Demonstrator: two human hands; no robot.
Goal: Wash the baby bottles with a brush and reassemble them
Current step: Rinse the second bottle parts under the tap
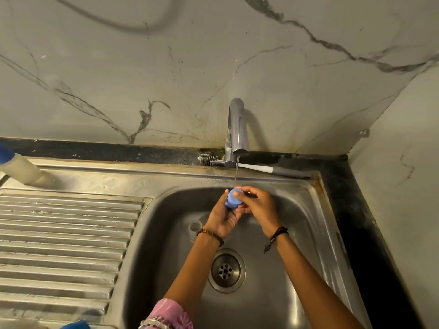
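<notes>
Under the tap (237,129), mid-frame, I am holding the blue cap (234,198) in my left hand (223,216), fingers curled round it. My right hand (260,205) is pinching its upper rim, the brush (251,166) lying just above on the bench.

A home kitchen: steel sink (316,210) with ribbed drainboard (66,233), tap (236,129), marble-look wall (166,67).
</notes>
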